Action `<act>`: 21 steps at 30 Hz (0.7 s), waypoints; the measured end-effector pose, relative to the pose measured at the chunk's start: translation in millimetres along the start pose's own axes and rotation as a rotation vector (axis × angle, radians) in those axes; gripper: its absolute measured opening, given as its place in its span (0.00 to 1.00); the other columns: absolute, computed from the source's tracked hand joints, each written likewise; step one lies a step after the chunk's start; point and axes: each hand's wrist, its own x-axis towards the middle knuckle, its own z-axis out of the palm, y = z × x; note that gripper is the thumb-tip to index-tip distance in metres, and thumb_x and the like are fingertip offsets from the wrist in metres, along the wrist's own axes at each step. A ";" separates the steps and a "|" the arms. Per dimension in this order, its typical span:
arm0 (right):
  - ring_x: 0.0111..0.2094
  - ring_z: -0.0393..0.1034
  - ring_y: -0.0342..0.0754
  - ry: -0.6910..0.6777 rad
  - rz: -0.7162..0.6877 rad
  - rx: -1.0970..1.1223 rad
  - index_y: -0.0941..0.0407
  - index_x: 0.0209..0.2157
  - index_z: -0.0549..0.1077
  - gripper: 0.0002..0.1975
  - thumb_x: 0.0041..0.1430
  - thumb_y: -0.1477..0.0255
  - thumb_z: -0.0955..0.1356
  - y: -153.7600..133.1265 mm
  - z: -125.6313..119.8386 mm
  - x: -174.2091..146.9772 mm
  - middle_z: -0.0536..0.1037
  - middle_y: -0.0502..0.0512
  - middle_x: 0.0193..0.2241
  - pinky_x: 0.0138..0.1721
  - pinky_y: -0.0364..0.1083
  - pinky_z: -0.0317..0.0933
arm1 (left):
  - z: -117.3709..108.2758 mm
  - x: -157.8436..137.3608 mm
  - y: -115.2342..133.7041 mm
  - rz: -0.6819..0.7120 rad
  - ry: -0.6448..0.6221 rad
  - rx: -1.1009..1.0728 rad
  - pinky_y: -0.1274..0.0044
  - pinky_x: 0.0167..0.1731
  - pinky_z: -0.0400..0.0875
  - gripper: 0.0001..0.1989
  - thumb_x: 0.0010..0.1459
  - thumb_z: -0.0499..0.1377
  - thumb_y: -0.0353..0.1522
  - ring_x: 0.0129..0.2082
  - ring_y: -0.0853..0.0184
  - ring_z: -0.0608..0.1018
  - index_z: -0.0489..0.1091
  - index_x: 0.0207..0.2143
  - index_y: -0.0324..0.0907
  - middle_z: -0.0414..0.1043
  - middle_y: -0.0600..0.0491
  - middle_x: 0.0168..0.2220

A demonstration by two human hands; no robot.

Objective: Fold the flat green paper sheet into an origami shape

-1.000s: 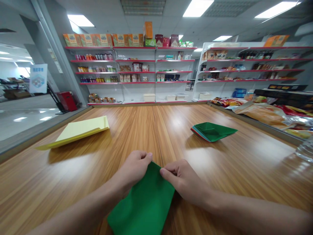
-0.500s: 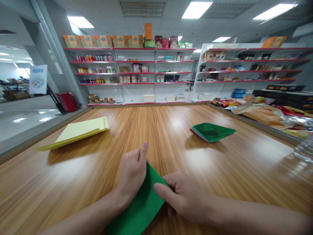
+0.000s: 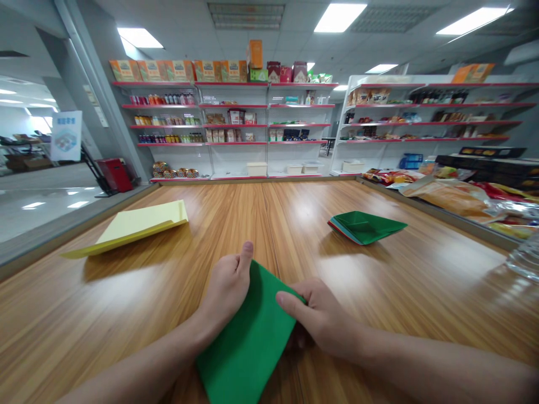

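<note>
A folded sheet of green paper [image 3: 252, 336] slants across the near middle of the view, raised toward me. My left hand [image 3: 229, 283] is closed at its left edge, thumb pointing up, the other fingers mostly out of sight. At the right corner my right hand [image 3: 318, 314] pinches the paper, thumb on top and fingers tucked underneath. Farther right lies a stack of folded papers [image 3: 362, 227], green on top with blue and red layers beneath. To the left rests a pad of yellow paper [image 3: 143, 221] with a folded edge.
The wooden table [image 3: 236, 207] has a raised rim. Snack packets [image 3: 455, 196] lie beyond its right side, and a clear plastic container [image 3: 524, 258] stands at the right edge. Stocked shelves [image 3: 236, 106] line the back. A red box [image 3: 115, 174] is on the floor at left.
The green paper has come up and away from me, showing more of its face. My right hand has shifted slightly right and up with the corner; my left hand has barely moved.
</note>
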 end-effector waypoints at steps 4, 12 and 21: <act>0.12 0.62 0.39 0.150 0.060 0.162 0.60 0.19 0.67 0.26 0.56 0.52 0.64 12.8 -11.5 8.4 0.69 0.51 0.13 0.11 0.36 0.53 | 0.9 3.1 -11.6 0.018 -0.164 -0.005 0.77 0.18 0.53 0.28 0.60 0.43 0.52 0.18 0.69 0.62 0.58 0.17 0.42 0.58 0.55 0.17; 0.21 0.66 0.39 -0.084 -0.062 0.210 0.62 0.30 0.71 0.20 0.58 0.56 0.66 9.4 -2.3 1.8 0.73 0.52 0.23 0.19 0.36 0.61 | -3.0 -5.3 2.5 0.083 0.043 0.131 0.77 0.22 0.55 0.25 0.64 0.41 0.45 0.19 0.69 0.65 0.58 0.18 0.42 0.62 0.55 0.18; 0.12 0.61 0.37 -0.097 0.015 0.230 0.62 0.22 0.67 0.29 0.53 0.47 0.64 6.6 1.4 -0.1 0.68 0.50 0.15 0.10 0.35 0.50 | -1.5 -5.7 1.8 0.064 0.059 0.041 0.78 0.21 0.54 0.25 0.63 0.42 0.47 0.19 0.70 0.62 0.55 0.17 0.42 0.58 0.57 0.18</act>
